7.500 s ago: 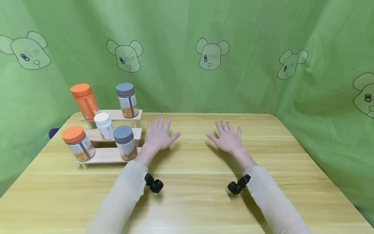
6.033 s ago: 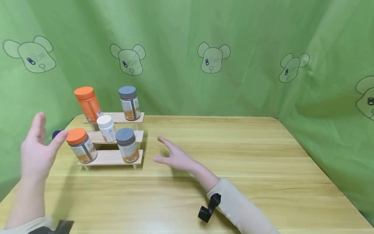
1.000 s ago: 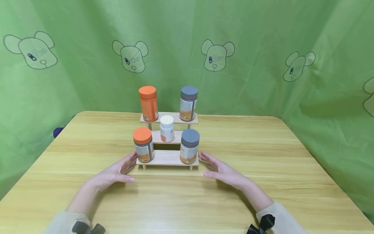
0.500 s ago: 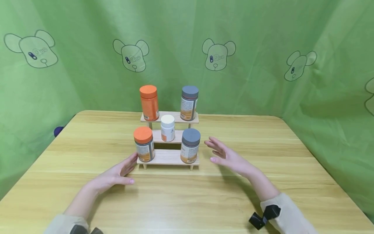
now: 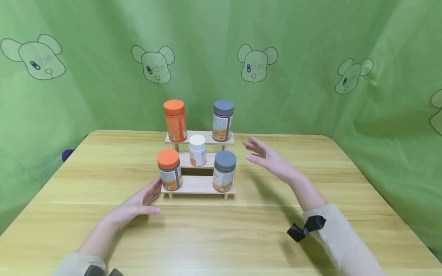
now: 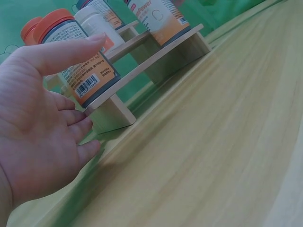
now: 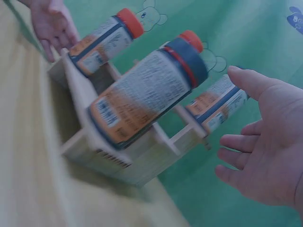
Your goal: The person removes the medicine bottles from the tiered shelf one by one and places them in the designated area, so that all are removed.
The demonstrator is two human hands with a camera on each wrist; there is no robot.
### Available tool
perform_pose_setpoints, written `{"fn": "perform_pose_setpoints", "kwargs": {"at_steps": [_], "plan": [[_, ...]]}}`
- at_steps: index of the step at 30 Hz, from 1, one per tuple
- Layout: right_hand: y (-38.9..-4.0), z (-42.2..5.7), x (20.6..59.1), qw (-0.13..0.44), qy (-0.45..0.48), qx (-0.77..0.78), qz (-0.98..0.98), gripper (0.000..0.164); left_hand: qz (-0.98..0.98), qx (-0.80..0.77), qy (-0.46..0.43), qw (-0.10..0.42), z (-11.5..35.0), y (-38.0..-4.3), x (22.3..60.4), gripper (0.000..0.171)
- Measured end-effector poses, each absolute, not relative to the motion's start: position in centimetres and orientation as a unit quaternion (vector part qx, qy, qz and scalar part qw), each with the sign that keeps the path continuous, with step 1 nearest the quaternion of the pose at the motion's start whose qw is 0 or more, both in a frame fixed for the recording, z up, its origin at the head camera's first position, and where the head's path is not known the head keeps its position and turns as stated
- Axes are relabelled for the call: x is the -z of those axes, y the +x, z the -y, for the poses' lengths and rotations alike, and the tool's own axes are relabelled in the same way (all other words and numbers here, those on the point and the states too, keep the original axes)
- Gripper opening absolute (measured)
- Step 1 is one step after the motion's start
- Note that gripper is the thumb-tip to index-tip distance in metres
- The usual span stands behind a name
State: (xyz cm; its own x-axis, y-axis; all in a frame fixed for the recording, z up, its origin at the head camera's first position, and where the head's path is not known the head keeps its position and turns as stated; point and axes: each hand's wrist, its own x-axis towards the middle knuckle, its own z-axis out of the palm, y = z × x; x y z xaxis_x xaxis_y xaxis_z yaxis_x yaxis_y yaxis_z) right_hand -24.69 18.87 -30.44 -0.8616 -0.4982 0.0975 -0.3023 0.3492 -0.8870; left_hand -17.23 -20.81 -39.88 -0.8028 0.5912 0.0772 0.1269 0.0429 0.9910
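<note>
A three-tier wooden stand holds several supplement jars. On the bottom tier are an orange-lidded jar at left and a grey-lidded jar at right. A small white bottle occupies the middle tier. The top tier bears an all-orange jar and another grey-lidded jar. My left hand has its extended fingertips right at the bottom tier's left end, thumb apart, as the left wrist view also shows. My right hand is raised right of the stand, fingers loosely extended, holding nothing.
The wooden table spreads out around the stand. Behind and along both sides hangs a green curtain printed with bear heads. A dark purple round object shows past the table's left edge.
Since the oldest frames, the loaded stand has shifted from the table's left side to its middle. Over the last second my right hand has left its lower right end, rising and moving back; my left stays.
</note>
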Motion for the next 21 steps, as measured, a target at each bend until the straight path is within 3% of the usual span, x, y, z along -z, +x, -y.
{"fn": "perform_pose_setpoints", "kwargs": {"at_steps": [21], "plan": [[-29.8, -14.4, 23.4, 0.023, -0.173, 0.525, -0.833, 0.079, -0.700, -0.644, 0.256, 0.171, 20.7, -17.3, 39.9, 0.093]]}}
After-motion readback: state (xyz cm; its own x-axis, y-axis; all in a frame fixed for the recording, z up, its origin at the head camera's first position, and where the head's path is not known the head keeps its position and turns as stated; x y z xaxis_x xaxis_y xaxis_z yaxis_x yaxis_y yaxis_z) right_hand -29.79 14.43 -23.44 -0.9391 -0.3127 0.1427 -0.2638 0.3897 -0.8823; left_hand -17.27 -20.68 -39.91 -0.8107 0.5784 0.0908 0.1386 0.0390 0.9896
